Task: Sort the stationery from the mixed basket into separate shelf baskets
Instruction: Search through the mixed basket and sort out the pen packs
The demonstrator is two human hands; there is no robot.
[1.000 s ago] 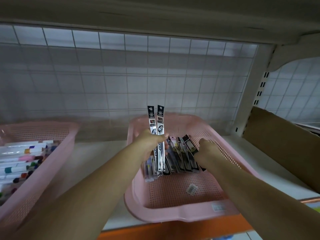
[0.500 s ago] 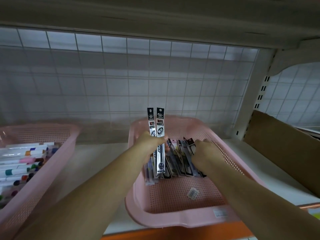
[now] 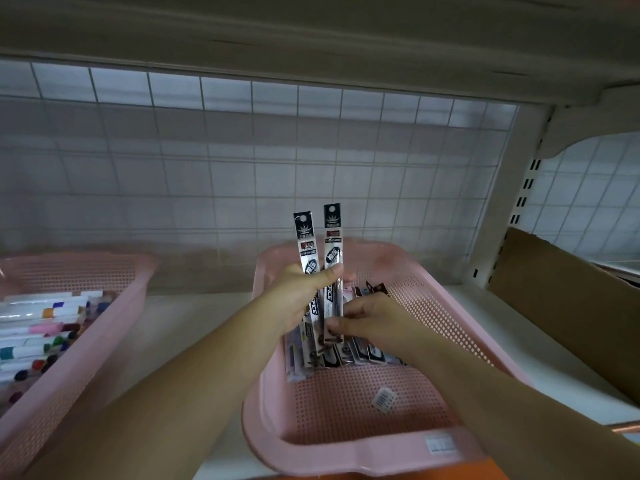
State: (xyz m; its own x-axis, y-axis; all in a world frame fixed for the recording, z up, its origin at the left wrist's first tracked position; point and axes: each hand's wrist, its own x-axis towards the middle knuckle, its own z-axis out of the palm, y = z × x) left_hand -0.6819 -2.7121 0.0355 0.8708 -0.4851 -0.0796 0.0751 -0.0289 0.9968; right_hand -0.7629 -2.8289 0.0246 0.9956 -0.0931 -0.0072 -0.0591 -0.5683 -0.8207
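Right hand [image 3: 375, 322] has moved to pinch the refill packs [image 3: 333, 258]

Dim under this shelf, and the only real brightness is a pale band along the top of the wire grid [image 3: 263, 95], far above the fingers. Everything below it sinks into grey shade. The left hand [image 3: 298, 299] and right hand [image 3: 374, 320] are soft with blur, and print on the refill packs [image 3: 332, 237] above the fingertips barely reads. Straight lines bow toward the edges. The pink basket [image 3: 346, 455] rim, nearest the camera, smears.
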